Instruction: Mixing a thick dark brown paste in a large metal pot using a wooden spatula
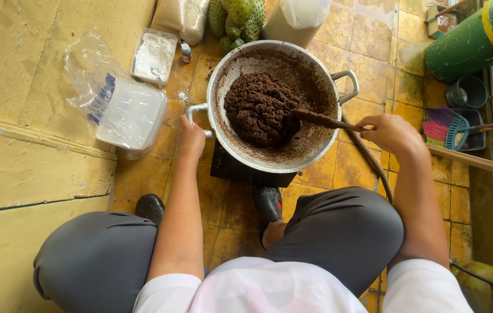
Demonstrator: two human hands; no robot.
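Note:
A big metal pan (322, 152) sits on a small dark stove on the yellow tiled floor, holding a thick dark brown mass (259, 108). My right hand (390, 133) is shut on the handle of a wooden spatula (323, 120) whose blade is sunk in the mass. My left hand (190, 139) grips the pan's left handle (195, 108). I am squatting, with my grey-trousered knees on either side.
Left of the pan lie a clear plastic bag over a white container (126, 113), a tub of white powder (153, 57) and a small bottle (186, 53). Green spiky fruit (237, 18) and sacks stand behind. A green cylinder (468, 43), brush and dustpan (454, 128) are at right.

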